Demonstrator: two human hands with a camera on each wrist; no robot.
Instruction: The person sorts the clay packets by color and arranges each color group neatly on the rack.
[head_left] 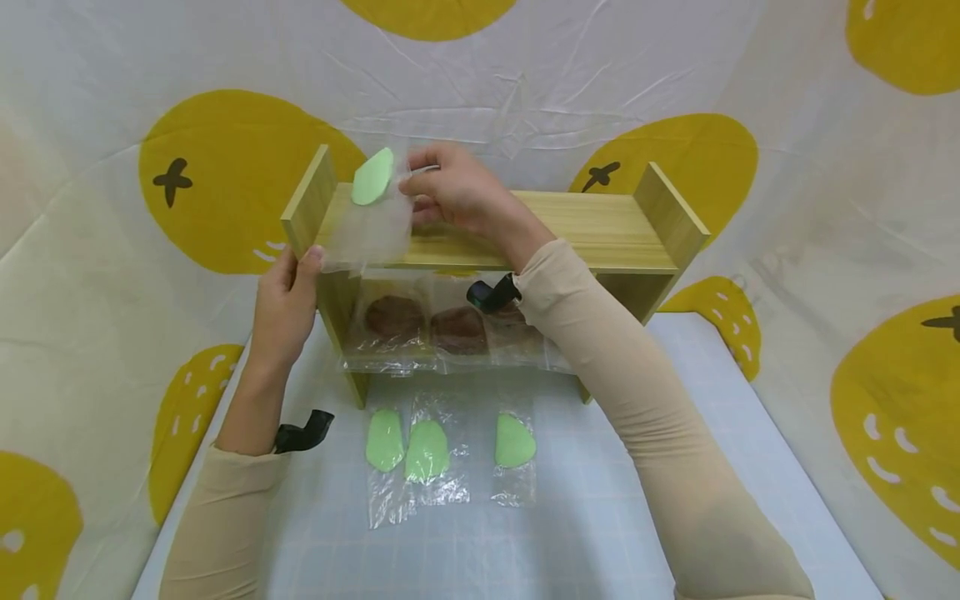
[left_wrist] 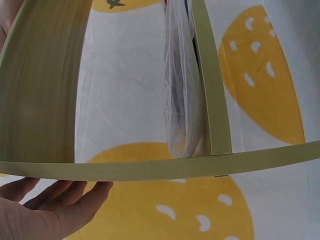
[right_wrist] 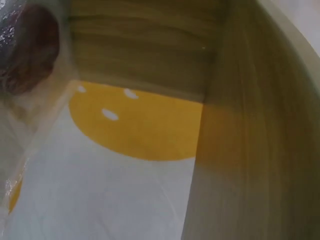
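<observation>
A small wooden shelf (head_left: 592, 221) stands on the table, with raised boards at both ends. My left hand (head_left: 285, 304) grips its left side board (left_wrist: 135, 170), the thumb at the front and the fingers against the outer face. Over the left part of the top board, my right hand (head_left: 465, 192) pinches the right edge of a clear plastic bag (head_left: 375, 233). A pale green flat piece (head_left: 372, 177) shows in the bag's upper part. The bag's lower left corner lies close to my left thumb. In the right wrist view the right hand is out of sight.
Clear bags with dark brown round pieces (head_left: 395, 317) stand on the shelf's lower level. On the table (head_left: 450, 554) in front lie three bagged green pieces (head_left: 386, 440). A white cloth (head_left: 585, 67) with yellow fruit prints hangs behind and at both sides.
</observation>
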